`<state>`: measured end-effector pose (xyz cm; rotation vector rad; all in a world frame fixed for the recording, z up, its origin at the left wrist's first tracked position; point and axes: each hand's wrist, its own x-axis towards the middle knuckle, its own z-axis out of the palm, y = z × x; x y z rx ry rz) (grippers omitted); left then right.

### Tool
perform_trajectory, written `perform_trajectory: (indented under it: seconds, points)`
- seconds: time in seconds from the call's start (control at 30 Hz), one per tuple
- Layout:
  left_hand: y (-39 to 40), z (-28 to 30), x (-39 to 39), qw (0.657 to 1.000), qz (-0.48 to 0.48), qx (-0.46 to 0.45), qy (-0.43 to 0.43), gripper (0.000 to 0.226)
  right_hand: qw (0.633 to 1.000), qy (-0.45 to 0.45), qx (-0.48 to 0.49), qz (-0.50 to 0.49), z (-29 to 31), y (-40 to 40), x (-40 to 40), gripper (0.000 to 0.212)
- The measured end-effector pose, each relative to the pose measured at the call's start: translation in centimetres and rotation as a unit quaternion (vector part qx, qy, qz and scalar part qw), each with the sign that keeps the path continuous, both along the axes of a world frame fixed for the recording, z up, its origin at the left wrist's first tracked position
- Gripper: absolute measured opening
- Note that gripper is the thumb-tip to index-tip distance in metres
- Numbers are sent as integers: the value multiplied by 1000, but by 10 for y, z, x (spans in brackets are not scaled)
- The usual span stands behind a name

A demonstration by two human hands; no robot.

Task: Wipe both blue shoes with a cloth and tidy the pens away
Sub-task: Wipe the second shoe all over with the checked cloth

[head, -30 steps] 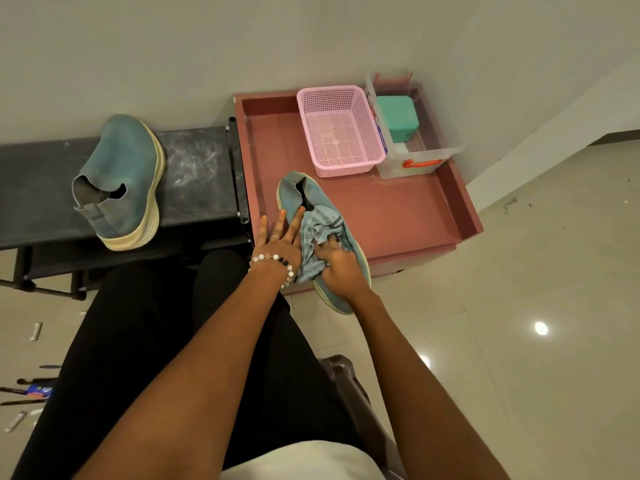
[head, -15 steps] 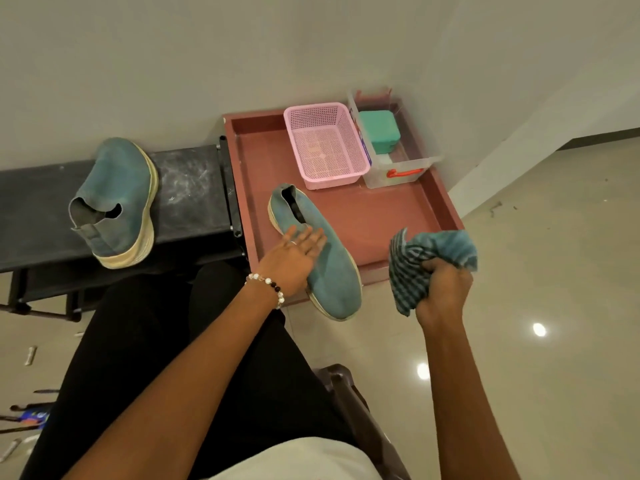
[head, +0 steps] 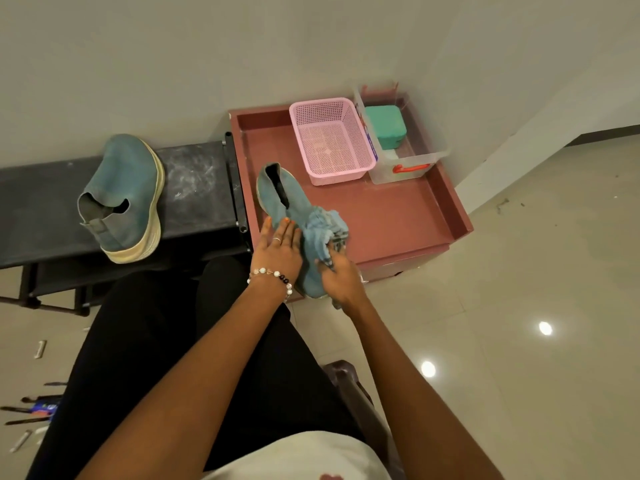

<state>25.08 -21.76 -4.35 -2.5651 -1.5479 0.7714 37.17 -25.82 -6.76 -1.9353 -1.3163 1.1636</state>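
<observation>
One blue shoe point(head: 281, 199) lies on the dark red tray table point(head: 388, 216), its toe toward me over the front edge. My left hand point(head: 278, 245) rests flat on its left side with fingers straight. My right hand point(head: 341, 280) grips a blue checked cloth point(head: 323, 228) bunched on top of the shoe. The second blue shoe point(head: 126, 194), with a cream sole, sits on the black bench point(head: 201, 181) to the left. Several pens point(head: 24, 410) lie on the floor at the lower left edge.
A pink mesh basket point(head: 330, 140) and a clear box point(head: 405, 157) holding a green case point(head: 384, 126) stand at the back of the tray. The wall runs behind. Glossy tiled floor spreads to the right. My black-clad legs fill the lower middle.
My right hand, which had lifted the cloth off to the right, has brought it back down onto the shoe. My left hand stayed on the shoe's left side.
</observation>
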Motion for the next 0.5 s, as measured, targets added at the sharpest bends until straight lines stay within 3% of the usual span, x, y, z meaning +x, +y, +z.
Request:
perform_trajectory:
  seconds: [0.13,0.2,0.3,0.37,0.43,0.5]
  points:
    - [5,-4,-6,999,35,-16,-25,56,994,87,-6,-68,5,22,7,18]
    - [10,-7,-8,998,42,-22,-31,60,982,126,20,-136,19,28,16,20]
    - [14,-10,-10,999,50,-11,-2,61,966,110,94,-212,39,25,32,17]
    - [13,-10,-10,998,59,3,21,63,973,78,140,-167,44,16,35,17]
    - [12,-10,-9,997,67,7,31,65,985,-13,166,-37,38,4,27,14]
    - [12,-11,-9,996,75,-4,46,65,966,-137,175,133,20,0,15,31]
